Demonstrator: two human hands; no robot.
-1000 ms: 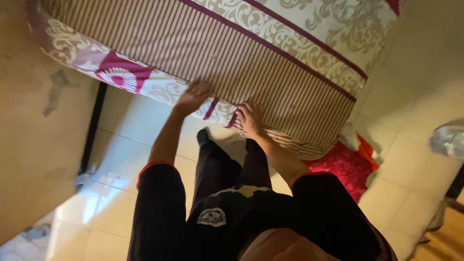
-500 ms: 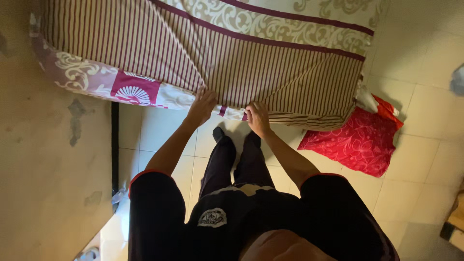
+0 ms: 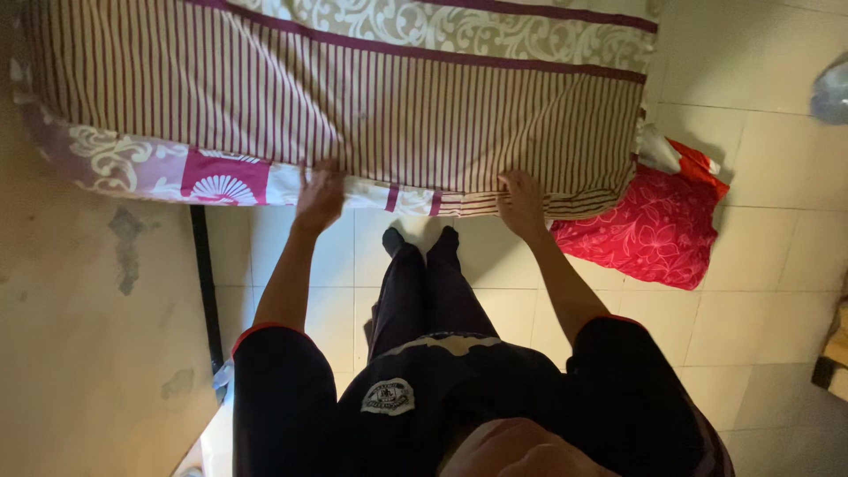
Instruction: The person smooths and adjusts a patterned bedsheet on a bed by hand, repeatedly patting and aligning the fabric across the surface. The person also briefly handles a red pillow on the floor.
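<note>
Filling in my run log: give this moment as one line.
left hand: on striped bedsheet edge | right hand: gripping same edge | red pillow: on tiled floor

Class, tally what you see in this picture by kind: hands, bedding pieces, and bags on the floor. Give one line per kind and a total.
Hands: 2, the left hand and right hand, both on the sheet's edge
Bedding: 1 striped sheet
Bags: 1 red bag
Total: 4
</note>
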